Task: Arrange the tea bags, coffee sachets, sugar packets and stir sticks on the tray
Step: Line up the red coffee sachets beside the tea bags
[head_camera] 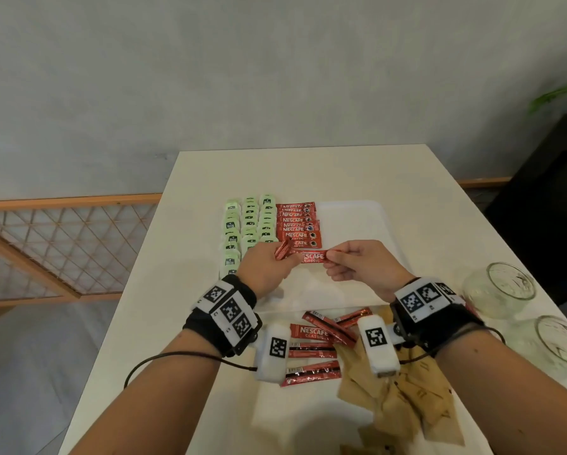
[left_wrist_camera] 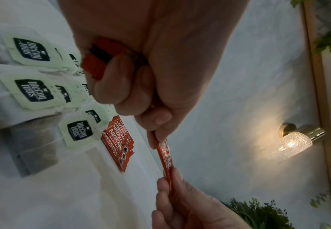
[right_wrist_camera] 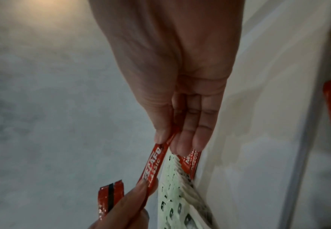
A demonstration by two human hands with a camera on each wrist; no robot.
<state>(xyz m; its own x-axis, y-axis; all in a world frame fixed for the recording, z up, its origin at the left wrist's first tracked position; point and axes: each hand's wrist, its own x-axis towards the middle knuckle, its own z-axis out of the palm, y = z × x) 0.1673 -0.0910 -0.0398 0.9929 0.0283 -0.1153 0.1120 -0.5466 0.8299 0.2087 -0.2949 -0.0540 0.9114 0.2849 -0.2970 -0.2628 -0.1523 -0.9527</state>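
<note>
1. Both hands are up over the white tray, sharing one red coffee sachet stretched flat between them, label facing up.
2. The right hand pinches the sachet's right end between thumb and fingertips; the wrist view shows that pinch cleanly.
3. The left hand nips the other end and, busy as it is, also clutches a small bundle of spare sachets against the palm.
4. Just beyond the hands, the coffee column runs in overlapping rows, hard against three columns of green tea bags on its left.
5. So we're mid-coffee, I'd say: this sachet looks bound for the near end of that column.
6. The next move calls for the left fingers to let go of this one without spilling the bundle, then a level set-down, edges square with the row above.
7. Plenty left: loose sachets and brown sugar packets wait on the table near the wrists. Stir sticks? I can't spot any.
</note>
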